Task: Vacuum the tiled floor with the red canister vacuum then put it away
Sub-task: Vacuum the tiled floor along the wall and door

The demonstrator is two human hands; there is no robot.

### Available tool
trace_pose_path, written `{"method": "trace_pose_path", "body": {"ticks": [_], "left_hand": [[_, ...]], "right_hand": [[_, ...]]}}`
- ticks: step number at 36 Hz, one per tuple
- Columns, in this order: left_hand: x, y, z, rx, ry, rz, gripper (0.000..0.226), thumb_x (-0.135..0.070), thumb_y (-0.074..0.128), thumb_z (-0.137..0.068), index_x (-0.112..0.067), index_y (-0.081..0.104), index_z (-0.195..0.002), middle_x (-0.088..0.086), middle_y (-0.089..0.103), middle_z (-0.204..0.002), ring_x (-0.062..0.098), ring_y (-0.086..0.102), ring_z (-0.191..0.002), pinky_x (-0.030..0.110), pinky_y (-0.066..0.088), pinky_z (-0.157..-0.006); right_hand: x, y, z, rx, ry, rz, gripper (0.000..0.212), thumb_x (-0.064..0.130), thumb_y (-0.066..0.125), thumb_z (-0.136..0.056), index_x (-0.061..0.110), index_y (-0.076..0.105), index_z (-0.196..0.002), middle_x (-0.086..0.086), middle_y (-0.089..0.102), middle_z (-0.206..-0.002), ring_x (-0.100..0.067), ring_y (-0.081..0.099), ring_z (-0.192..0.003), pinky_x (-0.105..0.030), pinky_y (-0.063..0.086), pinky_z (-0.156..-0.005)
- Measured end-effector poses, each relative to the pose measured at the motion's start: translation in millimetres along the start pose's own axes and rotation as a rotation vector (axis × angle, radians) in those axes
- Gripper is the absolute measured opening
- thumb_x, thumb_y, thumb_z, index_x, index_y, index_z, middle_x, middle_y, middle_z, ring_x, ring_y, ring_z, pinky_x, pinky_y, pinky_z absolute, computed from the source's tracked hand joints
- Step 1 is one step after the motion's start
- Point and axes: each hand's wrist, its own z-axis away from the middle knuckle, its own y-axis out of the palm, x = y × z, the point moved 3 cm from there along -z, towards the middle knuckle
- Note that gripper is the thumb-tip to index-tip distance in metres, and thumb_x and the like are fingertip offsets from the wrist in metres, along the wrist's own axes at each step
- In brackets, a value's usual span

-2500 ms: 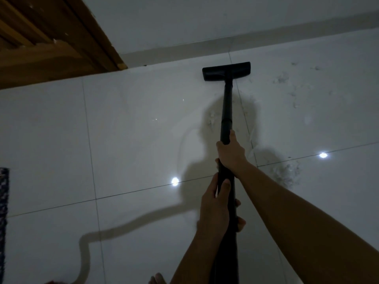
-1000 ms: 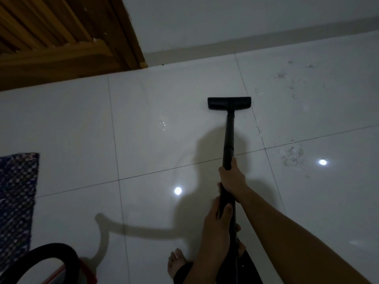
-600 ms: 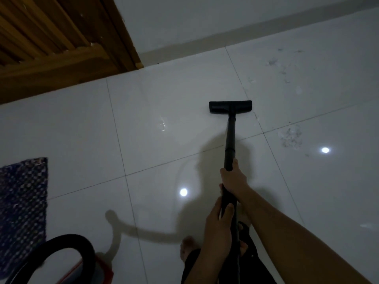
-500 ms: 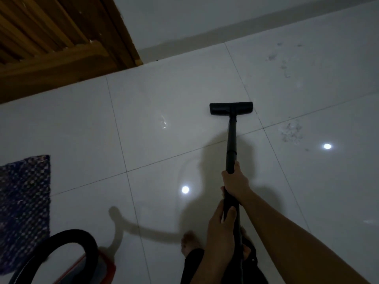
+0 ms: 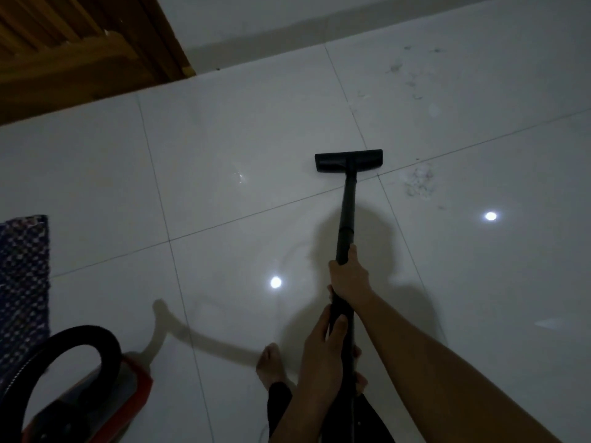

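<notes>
The black vacuum wand [image 5: 348,206] runs from my hands out to its flat floor head [image 5: 348,160], which rests on the glossy white tiled floor [image 5: 224,174] at a grout crossing. My right hand [image 5: 350,276] grips the wand higher up; my left hand [image 5: 323,359] grips it lower, nearer my body. The red canister vacuum [image 5: 96,407] sits at the bottom left with its black hose [image 5: 76,343] looping above it. A patch of dust [image 5: 419,183] lies just right of the floor head.
More dust specks [image 5: 412,81] lie on the far right tile near the white wall's skirting [image 5: 287,30]. A wooden door [image 5: 73,49] fills the top left. A blue patterned mat [image 5: 22,289] lies at the left edge. My bare foot [image 5: 270,366] stands beside the wand.
The floor head has been drawn back from the wall towards me over the last seconds. The view has dropped and shifted, bringing the red canister, hose and mat further into view.
</notes>
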Motion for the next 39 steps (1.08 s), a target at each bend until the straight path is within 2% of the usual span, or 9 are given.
{"method": "trace_pose_path", "body": {"ticks": [3,8,16,22,25,30,32,35,39], "left_hand": [[19.2,2.4,0.9,0.005,0.002,0.097,0.033,-0.025,0.038,-0.101,-0.026,0.051,-0.131,0.011,0.055,-0.066,0.017,0.048,-0.036,0.021,0.042,-0.035],[34.9,1.1,11.9,0.018,0.045,0.08,0.022,-0.022,0.039,-0.101,-0.034,0.058,-0.102,0.008,0.056,-0.064,0.012,0.049,-0.036,0.022,0.041,-0.034],[78.4,-21.3,43.1,0.068,-0.022,0.021,0.03,-0.027,0.042,-0.1,-0.03,0.055,-0.126,0.006,0.056,-0.062,0.016,0.053,-0.043,0.024,0.044,-0.038],[100.9,-29.4,63.1,0.098,-0.009,-0.094,0.025,-0.03,0.041,-0.099,-0.039,0.057,-0.116,0.006,0.06,-0.066,0.015,0.054,-0.042,0.024,0.044,-0.041],[113.3,-33.1,68.7,0.097,-0.009,-0.102,0.026,-0.031,0.042,-0.099,-0.036,0.058,-0.118,0.006,0.06,-0.064,0.017,0.053,-0.04,0.023,0.043,-0.041],[129.7,-33.8,74.3,0.109,-0.012,-0.125,0.03,-0.03,0.043,-0.099,-0.033,0.055,-0.126,0.006,0.06,-0.063,0.017,0.054,-0.041,0.024,0.044,-0.043],[135.0,-32.0,73.2,0.099,0.006,-0.17,0.03,-0.032,0.043,-0.098,-0.035,0.056,-0.125,0.004,0.062,-0.063,0.016,0.057,-0.045,0.026,0.046,-0.048],[139.5,-27.0,72.5,0.108,0.009,-0.183,0.029,-0.035,0.044,-0.097,-0.038,0.056,-0.123,0.004,0.064,-0.067,0.017,0.057,-0.048,0.032,0.047,-0.058],[141.3,-19.3,65.4,0.094,-0.023,-0.159,0.032,-0.032,0.045,-0.098,-0.035,0.053,-0.129,0.003,0.064,-0.06,0.019,0.06,-0.05,0.032,0.05,-0.054]], "right_hand": [[-9.7,-0.4,9.4,0.006,-0.003,0.002,0.069,0.02,0.042,-0.101,0.023,-0.001,-0.155,-0.016,0.054,-0.102,-0.014,0.049,-0.053,-0.009,0.032,-0.026],[-33.6,8.7,17.8,0.001,0.033,0.004,0.07,0.021,0.042,-0.1,0.023,-0.001,-0.155,-0.023,0.058,-0.119,-0.014,0.051,-0.054,-0.016,0.037,-0.036],[-70.0,28.1,60.2,-0.053,0.068,-0.121,0.07,0.019,0.043,-0.098,0.026,0.001,-0.154,-0.018,0.057,-0.106,-0.016,0.052,-0.053,-0.02,0.043,-0.038],[-90.5,37.2,85.7,-0.074,0.095,-0.163,0.069,0.02,0.042,-0.099,0.025,0.001,-0.154,-0.015,0.054,-0.102,-0.014,0.05,-0.053,-0.02,0.038,-0.04],[-100.1,41.4,97.0,-0.074,0.117,-0.188,0.07,0.019,0.043,-0.099,0.026,0.002,-0.155,-0.013,0.052,-0.098,-0.015,0.051,-0.054,-0.022,0.043,-0.043],[-117.3,45.1,104.6,-0.074,0.135,-0.166,0.07,0.018,0.044,-0.099,0.022,0.002,-0.155,-0.022,0.057,-0.118,-0.012,0.047,-0.055,-0.02,0.039,-0.045],[-122.5,44.7,106.7,-0.069,0.143,-0.165,0.071,0.017,0.045,-0.099,0.021,0.001,-0.155,-0.021,0.057,-0.111,-0.013,0.047,-0.055,-0.019,0.043,-0.046],[-128.4,39.3,108.7,-0.072,0.144,-0.18,0.068,0.018,0.042,-0.1,0.021,0.0,-0.154,-0.016,0.053,-0.102,-0.013,0.046,-0.054,-0.01,0.032,-0.027],[-129.0,32.0,103.6,-0.075,0.153,-0.197,0.069,0.019,0.041,-0.101,0.024,-0.001,-0.155,-0.005,0.046,-0.078,-0.013,0.047,-0.053,-0.014,0.034,-0.028]]}}
